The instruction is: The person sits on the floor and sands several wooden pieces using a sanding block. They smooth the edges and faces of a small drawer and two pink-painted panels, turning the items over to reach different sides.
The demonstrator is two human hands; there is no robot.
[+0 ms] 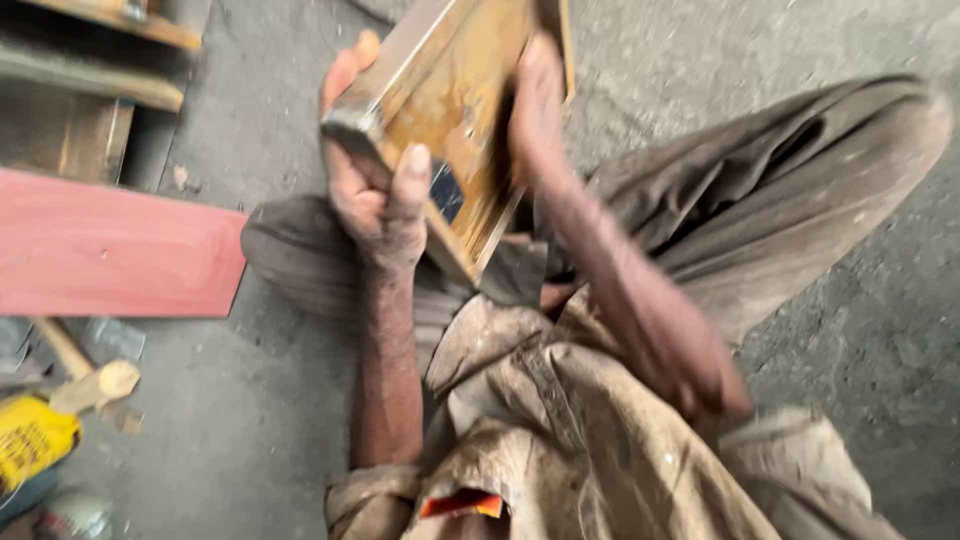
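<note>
At the left edge of the frame lies a red board (110, 250), with a yellow container (30, 440) below it. Upper centre, the left hand (375, 195) wraps closed around the lower corner of a rusty yellow metal channel (450, 100). The right hand (535, 105) presses against its inner face; its grip is blurred and cannot be told. The channel looks heavy, rigid and sharp-edged, best held by its flanges.

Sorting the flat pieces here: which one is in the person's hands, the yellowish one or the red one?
The yellowish rusty metal frame piece: the left hand grips its corner and the right hand lies against it. The flat red board lies untouched on the floor.
</note>
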